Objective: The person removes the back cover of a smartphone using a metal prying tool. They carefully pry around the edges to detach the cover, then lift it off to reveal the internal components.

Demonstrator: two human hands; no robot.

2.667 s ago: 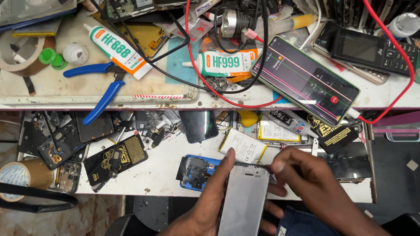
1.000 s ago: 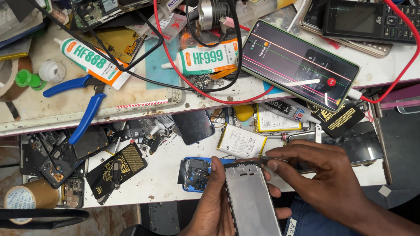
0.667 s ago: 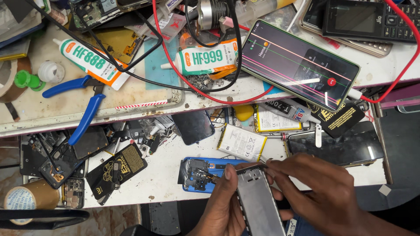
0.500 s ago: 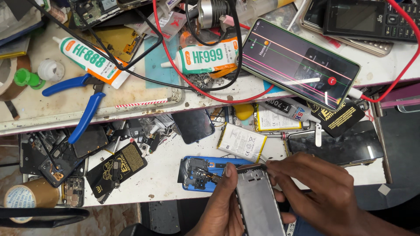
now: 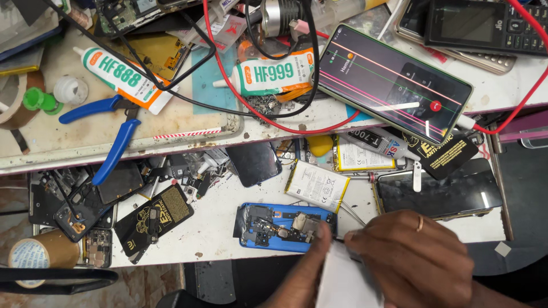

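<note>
At the bottom centre of the frame both hands meet over a silver panel (image 5: 345, 282), a flat phone part whose long axis runs up and down the frame, its top edge just below the opened blue phone (image 5: 285, 228) on the worktop (image 5: 217, 228). The left hand (image 5: 305, 276) comes up from the lower edge on the panel's left side, thumb laid along its upper left corner, so it grips the piece from the side with fingers closed round it (those underneath are hidden). The right hand (image 5: 414, 259) lies on the panel's right, curled nearly closed, fingertips pinched at the upper right corner; a thin metal tool (image 5: 355, 218) shows just above them, and I cannot tell for certain whether the pinch holds it. The right hand is the nearer to that corner, and covers much of the panel. Beside the blue phone lies a white battery (image 5: 317, 185); a dark screen (image 5: 439, 194) sits right of it, blue pliers (image 5: 108, 137) at upper left.
</note>
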